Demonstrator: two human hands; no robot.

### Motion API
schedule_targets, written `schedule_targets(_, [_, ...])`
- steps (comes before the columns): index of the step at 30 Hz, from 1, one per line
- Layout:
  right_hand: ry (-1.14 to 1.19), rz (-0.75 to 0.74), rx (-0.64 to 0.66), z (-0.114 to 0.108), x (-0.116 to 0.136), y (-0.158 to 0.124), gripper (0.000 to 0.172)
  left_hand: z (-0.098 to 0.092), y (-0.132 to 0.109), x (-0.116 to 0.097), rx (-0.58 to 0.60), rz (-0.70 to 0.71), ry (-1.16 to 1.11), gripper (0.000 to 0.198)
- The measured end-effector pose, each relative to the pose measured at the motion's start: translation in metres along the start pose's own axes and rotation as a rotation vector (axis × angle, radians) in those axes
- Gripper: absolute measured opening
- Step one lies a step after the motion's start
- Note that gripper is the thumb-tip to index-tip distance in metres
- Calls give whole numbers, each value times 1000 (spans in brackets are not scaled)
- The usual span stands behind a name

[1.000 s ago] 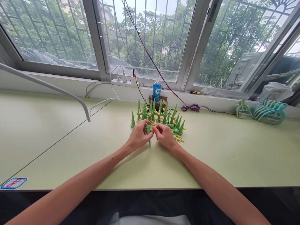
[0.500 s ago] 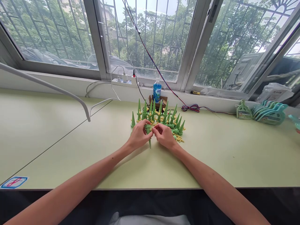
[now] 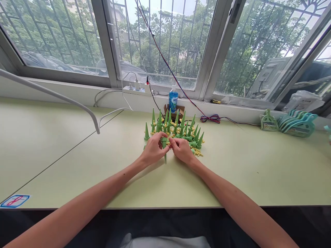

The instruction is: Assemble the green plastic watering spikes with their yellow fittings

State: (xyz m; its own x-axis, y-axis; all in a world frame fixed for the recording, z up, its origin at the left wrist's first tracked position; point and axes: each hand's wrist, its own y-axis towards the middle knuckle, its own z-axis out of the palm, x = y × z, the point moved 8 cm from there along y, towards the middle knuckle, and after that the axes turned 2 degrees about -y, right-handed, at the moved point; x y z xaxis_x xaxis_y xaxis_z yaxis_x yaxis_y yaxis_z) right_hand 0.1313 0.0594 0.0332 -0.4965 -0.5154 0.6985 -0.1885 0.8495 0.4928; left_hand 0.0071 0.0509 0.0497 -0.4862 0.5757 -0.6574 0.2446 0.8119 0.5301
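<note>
My left hand (image 3: 153,148) is closed around a green plant watering spike (image 3: 164,142), holding it with its tip pointing down. Close beside it, my right hand (image 3: 182,150) has thumb and finger pinched at a small yellow valve (image 3: 168,143) on the spike's side. My fingers partly cover where the two parts meet. Right behind my hands, several green watering spikes (image 3: 182,121) stand tip up, many with yellow valves on them. Other green parts (image 3: 190,138) lie among them, and loose yellow valves (image 3: 198,152) lie by my right hand.
A blue liquid bottle (image 3: 173,100) stands behind the spikes by a brown carton (image 3: 181,111). Coiled red and blue wire (image 3: 210,119) lies at the back. Small dustpan sets (image 3: 297,124) stand at the right. A white cable (image 3: 69,100) hangs across the left side.
The spike in my left hand has turned slightly more upright. My right fingers have shifted a little to the right at the yellow valve. The other spikes stay in place.
</note>
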Motion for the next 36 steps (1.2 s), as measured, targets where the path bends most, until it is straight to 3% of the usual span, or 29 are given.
schedule_targets(7, [43,5,22,0,4,-2,31,-2,1,1,-20,-34,12,24])
schedule_targets(20, [14,-33,26,0,4,-1,51,1,0,1,15,5,9,22])
schedule_targets(31, [3,-53,1,2,4,-1,38,0,1,1,1,-3,17,22])
schedule_targets(36, [4,-63,15,3,4,-1,40,1,0,1,7,4,17,22])
